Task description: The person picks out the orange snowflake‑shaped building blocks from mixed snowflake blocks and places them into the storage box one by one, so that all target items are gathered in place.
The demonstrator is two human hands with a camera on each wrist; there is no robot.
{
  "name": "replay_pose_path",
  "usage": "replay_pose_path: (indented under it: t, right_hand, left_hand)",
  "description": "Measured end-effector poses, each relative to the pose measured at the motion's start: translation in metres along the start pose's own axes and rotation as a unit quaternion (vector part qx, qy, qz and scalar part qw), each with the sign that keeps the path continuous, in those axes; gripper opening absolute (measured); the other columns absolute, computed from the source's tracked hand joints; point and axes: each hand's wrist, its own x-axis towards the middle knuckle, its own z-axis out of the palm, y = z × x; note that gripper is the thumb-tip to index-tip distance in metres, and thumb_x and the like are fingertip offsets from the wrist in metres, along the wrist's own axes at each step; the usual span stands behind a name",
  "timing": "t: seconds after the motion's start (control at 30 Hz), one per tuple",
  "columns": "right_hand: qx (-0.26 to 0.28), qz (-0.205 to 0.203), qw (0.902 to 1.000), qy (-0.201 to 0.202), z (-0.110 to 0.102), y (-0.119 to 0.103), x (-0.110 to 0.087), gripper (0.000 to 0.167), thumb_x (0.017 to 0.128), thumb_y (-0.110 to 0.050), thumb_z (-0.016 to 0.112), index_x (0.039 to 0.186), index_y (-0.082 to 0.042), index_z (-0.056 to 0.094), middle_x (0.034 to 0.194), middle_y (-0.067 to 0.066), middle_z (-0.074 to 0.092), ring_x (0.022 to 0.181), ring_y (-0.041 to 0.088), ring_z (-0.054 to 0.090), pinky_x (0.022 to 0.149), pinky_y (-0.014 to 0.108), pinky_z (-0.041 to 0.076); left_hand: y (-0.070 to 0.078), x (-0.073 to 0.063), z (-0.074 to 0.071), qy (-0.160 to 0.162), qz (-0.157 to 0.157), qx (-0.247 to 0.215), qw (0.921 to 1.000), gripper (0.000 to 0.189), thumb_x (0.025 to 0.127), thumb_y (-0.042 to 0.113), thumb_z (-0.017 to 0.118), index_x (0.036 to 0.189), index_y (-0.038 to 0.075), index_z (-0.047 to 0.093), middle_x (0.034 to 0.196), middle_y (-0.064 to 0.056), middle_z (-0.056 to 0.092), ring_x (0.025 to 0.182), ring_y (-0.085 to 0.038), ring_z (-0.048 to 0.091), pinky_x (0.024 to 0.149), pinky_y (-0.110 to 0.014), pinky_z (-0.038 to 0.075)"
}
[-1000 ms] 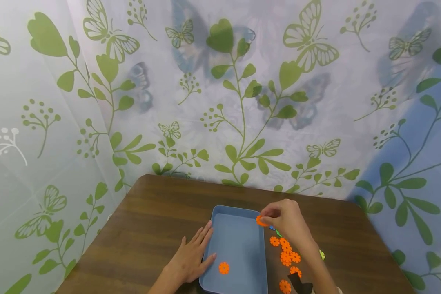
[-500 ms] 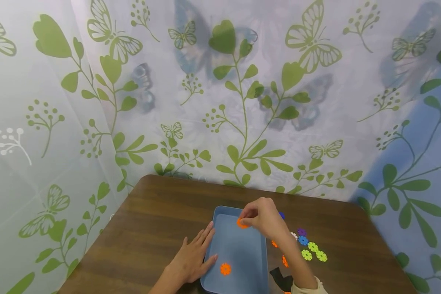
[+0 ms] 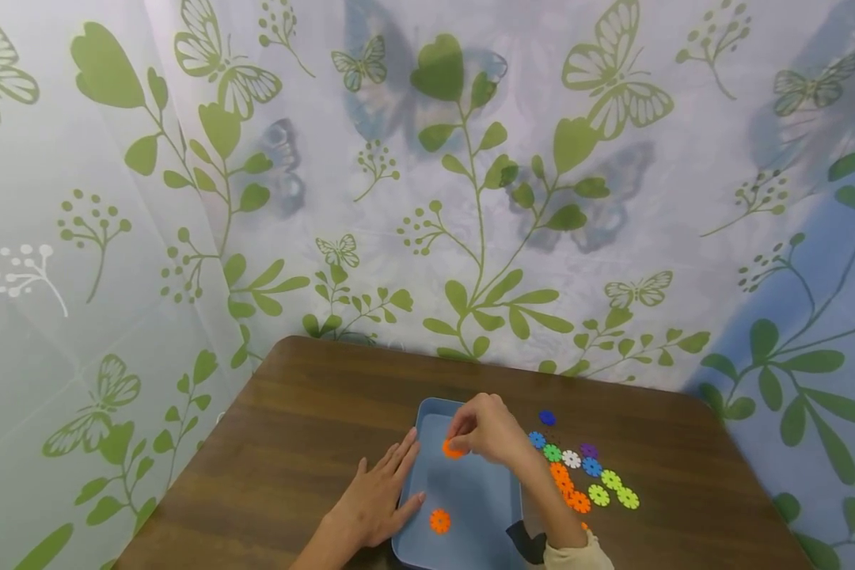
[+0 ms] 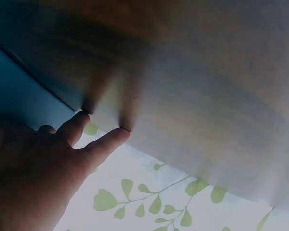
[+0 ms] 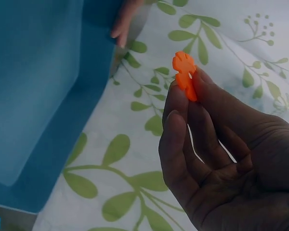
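Note:
Between thumb and fingertips my right hand (image 3: 492, 431) pinches an orange notched plastic disc (image 3: 454, 450), held over the far half of a blue-grey tray (image 3: 470, 507). In the right wrist view that disc (image 5: 185, 74) is seen partly edge-on, gripped at its lower side. A second orange disc (image 3: 439, 521) lies flat inside the tray near its left side. My left hand (image 3: 381, 495) rests along the tray's left rim with fingers extended and thumb over the edge. In the left wrist view the left hand (image 4: 48, 163) has its fingers spread beside the tray's wall.
Right of the tray, several notched discs lie on the brown wooden table (image 3: 328, 404): orange (image 3: 579, 502), yellow-green (image 3: 611, 479), white (image 3: 571, 459), purple (image 3: 589, 450), green (image 3: 552, 453) and blue (image 3: 547, 417). A leaf-patterned curtain (image 3: 370, 237) hangs behind the table.
My right hand has moved left from the tray's right rim to above its inside, still pinching the orange disc. More loose discs have come into sight. The left hand stays put.

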Motion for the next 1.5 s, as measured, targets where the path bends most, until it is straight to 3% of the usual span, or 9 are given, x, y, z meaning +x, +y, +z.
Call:
replay_pose_path:
  t: [0.4,0.9,1.1,1.33,1.5]
  right_hand:
    - [0.018,0.023,0.9985,-0.046,0.02,0.02,0.009,0.016,0.085,0.007,0.086,0.077,-0.005,0.079,0.068,0.004,0.074,0.06,0.033,0.071,0.052,0.028,0.055]
    - [0.017,0.036,0.9964,-0.076,0.038,0.039,0.009,0.019,0.081,0.008,0.089,0.072,-0.004,0.078,0.063,0.003,0.071,0.052,0.022,0.068,0.05,0.029,0.057]
    - [0.017,0.045,0.9941,-0.097,0.042,0.044,0.01,0.021,0.079,0.01,0.089,0.069,-0.004,0.077,0.06,0.003,0.07,0.051,0.023,0.068,0.049,0.031,0.057]
    - [0.02,0.064,0.9912,-0.114,0.045,0.045,0.01,0.024,0.075,0.011,0.092,0.067,-0.004,0.075,0.059,0.002,0.069,0.05,0.022,0.068,0.052,0.042,0.061]
    - [0.026,0.068,0.99,-0.12,0.047,0.046,0.01,0.023,0.075,0.013,0.091,0.067,-0.002,0.075,0.059,0.003,0.069,0.049,0.023,0.068,0.051,0.038,0.061]
  left_hand:
    - [-0.001,0.002,0.003,0.017,0.014,0.009,0.9997,0.077,0.111,0.052,0.051,0.171,0.009,0.028,0.182,-0.004,0.016,0.156,-0.039,0.041,0.107,-0.081,0.039]
    - [-0.003,0.0,0.005,0.028,0.024,0.02,0.9991,0.075,0.113,0.052,0.047,0.172,0.01,0.025,0.182,-0.003,0.014,0.155,-0.04,0.042,0.105,-0.083,0.04]
    - [-0.002,0.0,0.0,0.012,0.019,0.008,0.9997,0.075,0.112,0.048,0.051,0.171,0.007,0.027,0.182,-0.006,0.015,0.156,-0.04,0.04,0.107,-0.082,0.038]
    - [0.001,0.0,-0.003,0.003,0.006,0.017,0.9998,0.078,0.11,0.05,0.053,0.171,0.01,0.027,0.182,-0.004,0.016,0.157,-0.037,0.039,0.108,-0.08,0.039]
    - [0.001,0.0,-0.002,0.003,0.006,0.019,0.9998,0.078,0.11,0.05,0.054,0.171,0.009,0.027,0.182,-0.005,0.015,0.157,-0.038,0.04,0.107,-0.08,0.04]
